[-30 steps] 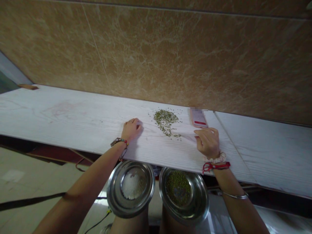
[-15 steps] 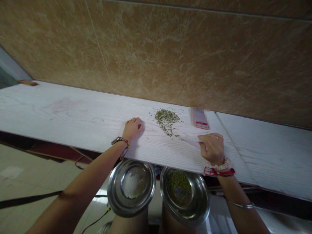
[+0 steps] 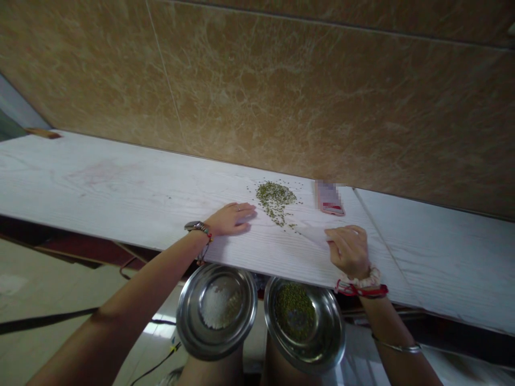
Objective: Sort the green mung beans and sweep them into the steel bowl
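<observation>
A heap of small green beans [image 3: 276, 195], mixed with some white grains, lies spread on the white wood-grain counter [image 3: 161, 185]. My left hand [image 3: 233, 219] rests on the counter just left of the heap, fingers stretched out and holding nothing. On the right, my right hand [image 3: 349, 247] is closed in a pinch. A thin, pale strip [image 3: 316, 234] runs from its fingertips toward the nearest beans; its kind is hard to tell against the white surface. Below the counter edge, one steel bowl [image 3: 191, 338] contains white grains [image 3: 219, 305], the other steel bowl [image 3: 336, 343] green beans [image 3: 293, 308].
A phone [image 3: 330, 198] in a pink case lies behind my right hand, near the marbled wall [image 3: 257, 91]. A small wooden piece [image 3: 43, 133] is at the counter's far left. Both bowls sit over my legs, under the front edge. A cable [image 3: 156, 364] hangs lower left.
My left hand has moved right toward the heap, and its curled fingers have stretched out. My right hand has hardly moved and stays pinched. The heap looks the same.
</observation>
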`<move>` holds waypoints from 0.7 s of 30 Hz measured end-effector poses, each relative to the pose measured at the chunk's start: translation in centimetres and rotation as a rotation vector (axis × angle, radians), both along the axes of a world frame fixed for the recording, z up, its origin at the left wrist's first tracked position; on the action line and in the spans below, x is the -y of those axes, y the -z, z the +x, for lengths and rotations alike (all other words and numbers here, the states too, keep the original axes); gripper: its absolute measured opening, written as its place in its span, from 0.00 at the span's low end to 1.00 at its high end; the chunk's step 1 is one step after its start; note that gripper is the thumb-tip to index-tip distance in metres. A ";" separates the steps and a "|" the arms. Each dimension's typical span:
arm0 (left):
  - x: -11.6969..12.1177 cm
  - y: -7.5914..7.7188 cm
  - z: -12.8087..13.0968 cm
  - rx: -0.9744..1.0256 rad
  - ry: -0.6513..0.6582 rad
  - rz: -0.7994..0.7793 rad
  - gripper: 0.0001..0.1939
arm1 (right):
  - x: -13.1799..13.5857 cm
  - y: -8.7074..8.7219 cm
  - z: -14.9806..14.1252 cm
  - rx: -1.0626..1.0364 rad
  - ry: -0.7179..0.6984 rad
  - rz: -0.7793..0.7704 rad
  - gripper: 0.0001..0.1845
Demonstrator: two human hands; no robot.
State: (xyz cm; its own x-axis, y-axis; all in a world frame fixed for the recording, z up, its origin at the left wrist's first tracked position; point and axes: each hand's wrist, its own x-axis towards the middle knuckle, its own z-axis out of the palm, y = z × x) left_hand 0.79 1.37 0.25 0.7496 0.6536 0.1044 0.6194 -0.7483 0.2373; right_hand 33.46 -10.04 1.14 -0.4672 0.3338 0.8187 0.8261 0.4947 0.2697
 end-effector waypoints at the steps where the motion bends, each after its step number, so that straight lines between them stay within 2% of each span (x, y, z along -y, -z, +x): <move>1: 0.0 -0.2 0.0 -0.015 0.026 -0.008 0.21 | 0.2 0.0 0.0 -0.002 0.000 -0.001 0.14; 5: -0.1 -0.4 0.1 -0.038 0.142 0.031 0.22 | 0.8 -0.1 0.2 -0.008 0.000 -0.007 0.14; 10: -0.3 0.1 -0.1 -0.039 0.254 0.189 0.20 | 0.9 -0.4 0.2 -0.032 0.055 0.018 0.14; 14: -0.4 0.4 -0.2 -0.037 0.260 0.269 0.19 | 1.1 -0.9 0.0 0.017 0.048 -0.004 0.13; 21: -0.4 0.6 -0.2 -0.055 0.278 0.302 0.18 | 2.8 -1.5 0.0 0.046 0.024 -0.025 0.13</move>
State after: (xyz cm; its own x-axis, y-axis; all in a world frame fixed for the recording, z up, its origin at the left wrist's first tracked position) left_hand 0.56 1.78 -0.32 0.9030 0.3717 0.2156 0.3897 -0.9198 -0.0462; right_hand 33.45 -12.87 2.62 -0.4958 0.3656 0.7877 0.8249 0.4820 0.2955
